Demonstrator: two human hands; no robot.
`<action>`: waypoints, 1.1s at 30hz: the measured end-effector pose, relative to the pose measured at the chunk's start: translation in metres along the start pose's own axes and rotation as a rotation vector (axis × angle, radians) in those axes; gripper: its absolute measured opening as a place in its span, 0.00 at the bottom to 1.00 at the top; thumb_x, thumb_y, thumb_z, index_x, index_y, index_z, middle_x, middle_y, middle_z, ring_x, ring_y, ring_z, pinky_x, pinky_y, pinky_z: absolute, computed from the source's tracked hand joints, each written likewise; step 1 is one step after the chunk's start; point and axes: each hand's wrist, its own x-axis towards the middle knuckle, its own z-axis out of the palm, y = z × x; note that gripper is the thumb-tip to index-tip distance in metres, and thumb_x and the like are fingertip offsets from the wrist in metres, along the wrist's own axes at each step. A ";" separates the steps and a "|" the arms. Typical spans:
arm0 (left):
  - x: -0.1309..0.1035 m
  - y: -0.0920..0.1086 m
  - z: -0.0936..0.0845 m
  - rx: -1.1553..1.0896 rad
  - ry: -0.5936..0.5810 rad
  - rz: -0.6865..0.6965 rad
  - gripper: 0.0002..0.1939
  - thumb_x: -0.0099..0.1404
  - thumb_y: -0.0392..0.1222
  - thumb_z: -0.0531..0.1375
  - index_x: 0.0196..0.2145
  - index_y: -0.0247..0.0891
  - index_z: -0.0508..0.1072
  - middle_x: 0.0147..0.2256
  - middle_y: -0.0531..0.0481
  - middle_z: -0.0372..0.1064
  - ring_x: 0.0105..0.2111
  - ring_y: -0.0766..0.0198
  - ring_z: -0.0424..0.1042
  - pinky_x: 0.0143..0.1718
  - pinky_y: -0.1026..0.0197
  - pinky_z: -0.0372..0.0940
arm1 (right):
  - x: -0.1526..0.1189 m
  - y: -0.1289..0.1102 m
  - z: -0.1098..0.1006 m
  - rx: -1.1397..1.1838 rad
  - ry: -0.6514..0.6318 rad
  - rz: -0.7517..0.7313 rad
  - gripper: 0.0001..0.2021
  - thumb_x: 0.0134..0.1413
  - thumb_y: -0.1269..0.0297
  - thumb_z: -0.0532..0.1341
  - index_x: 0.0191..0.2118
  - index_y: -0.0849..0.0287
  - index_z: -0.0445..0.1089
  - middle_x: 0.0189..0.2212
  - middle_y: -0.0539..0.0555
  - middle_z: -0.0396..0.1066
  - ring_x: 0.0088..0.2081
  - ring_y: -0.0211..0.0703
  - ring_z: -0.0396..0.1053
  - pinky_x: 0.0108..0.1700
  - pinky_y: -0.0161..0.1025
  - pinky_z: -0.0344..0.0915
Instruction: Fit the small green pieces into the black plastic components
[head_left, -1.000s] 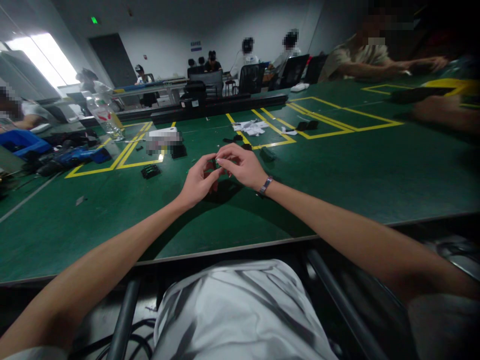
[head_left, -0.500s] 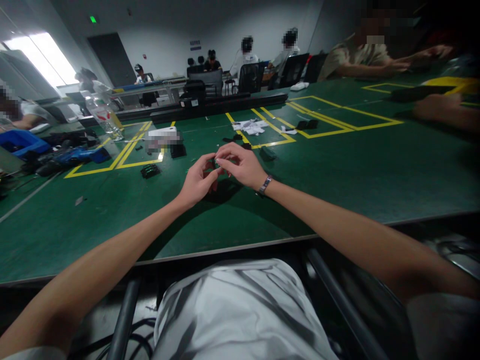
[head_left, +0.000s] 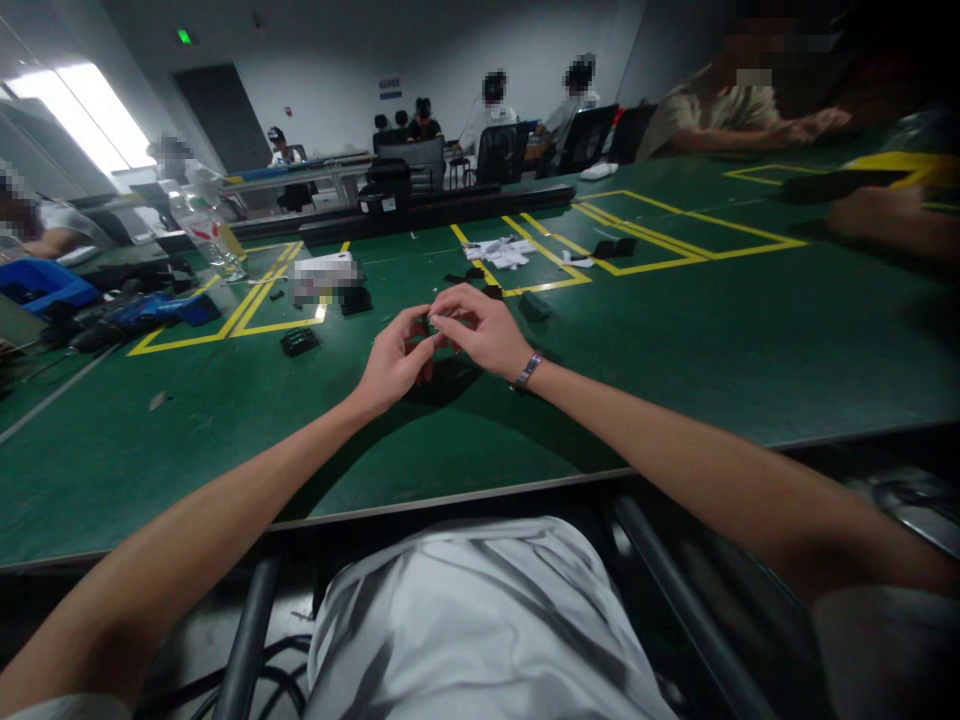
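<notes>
Evidently, a small dark-green piece point(head_left: 432, 325) is being pinched by the fingertips of the left hand point(head_left: 397, 355) and right hand point(head_left: 484, 332), above the worktop point(head_left: 465, 440), inward from its front edge. Toward the left edge, a blue bin point(head_left: 64, 284) is being seen, its contents blurred. The piece's direction and long axis are being hidden by fingers.

Own hands: two showed, left hand point(head_left: 396, 360) and right hand point(head_left: 487, 332)
Held piece point(head_left: 432, 325): at least one was visible
Bracelet point(head_left: 530, 369): one was worn
Bottle point(head_left: 210, 234): one stood
Door point(head_left: 231, 118): one showed
Co-workers point(head_left: 679, 122): at least seven were seen
Paper scraps point(head_left: 504, 253): several lay overlapped
</notes>
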 end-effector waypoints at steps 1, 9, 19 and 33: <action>0.000 0.000 0.000 0.001 -0.001 0.001 0.22 0.66 0.50 0.61 0.56 0.45 0.64 0.34 0.49 0.71 0.18 0.72 0.67 0.14 0.70 0.60 | 0.000 0.000 0.000 0.000 0.001 -0.003 0.06 0.59 0.61 0.62 0.37 0.57 0.72 0.42 0.55 0.68 0.40 0.43 0.68 0.35 0.39 0.72; 0.000 0.001 0.001 -0.005 0.006 0.019 0.21 0.67 0.49 0.60 0.55 0.44 0.64 0.33 0.50 0.70 0.18 0.72 0.66 0.15 0.70 0.61 | 0.000 0.000 0.001 -0.002 0.003 0.006 0.06 0.60 0.60 0.62 0.37 0.57 0.72 0.43 0.55 0.67 0.39 0.42 0.68 0.34 0.39 0.72; 0.000 0.000 0.001 -0.024 0.021 0.005 0.22 0.65 0.49 0.62 0.55 0.45 0.65 0.35 0.49 0.72 0.17 0.74 0.66 0.14 0.70 0.60 | 0.000 0.002 0.002 0.024 0.002 0.020 0.07 0.60 0.59 0.62 0.37 0.57 0.71 0.43 0.55 0.67 0.36 0.40 0.68 0.32 0.38 0.71; 0.001 0.000 0.001 -0.017 0.024 0.018 0.22 0.66 0.50 0.62 0.55 0.44 0.65 0.36 0.49 0.72 0.17 0.75 0.66 0.15 0.70 0.61 | -0.003 0.006 0.007 0.047 0.026 0.074 0.10 0.60 0.56 0.61 0.39 0.57 0.71 0.45 0.55 0.66 0.30 0.35 0.67 0.27 0.34 0.68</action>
